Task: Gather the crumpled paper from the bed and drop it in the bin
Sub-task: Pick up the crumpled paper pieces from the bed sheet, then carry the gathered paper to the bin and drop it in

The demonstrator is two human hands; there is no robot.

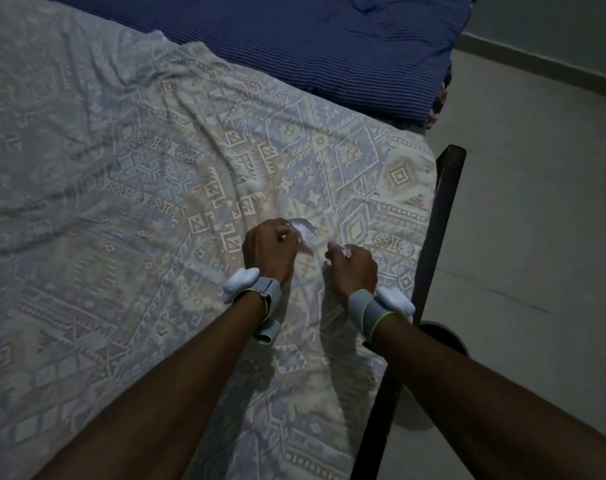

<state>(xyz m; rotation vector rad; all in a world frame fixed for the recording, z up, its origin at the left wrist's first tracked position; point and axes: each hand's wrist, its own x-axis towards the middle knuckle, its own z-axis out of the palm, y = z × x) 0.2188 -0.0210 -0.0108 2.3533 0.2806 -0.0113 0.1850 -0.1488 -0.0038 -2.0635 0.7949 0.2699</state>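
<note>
A white crumpled paper (305,233) sticks out of my left hand (270,251), whose fingers are closed around it just above the patterned bed sheet (121,202). A smaller scrap of crumpled paper (345,251) shows at the knuckles of my right hand (353,271), which is closed on it close to the bed's right edge. Both wrists wear grey straps with white pads. The bin's dark round rim (443,332) shows on the floor right of the bed, partly hidden behind my right forearm.
A dark blue striped blanket (312,46) covers the far end of the bed. The dark bed frame rail (443,209) runs along the right edge. Grey tiled floor (537,220) lies to the right, with a wall skirting at the top right. The room is dim.
</note>
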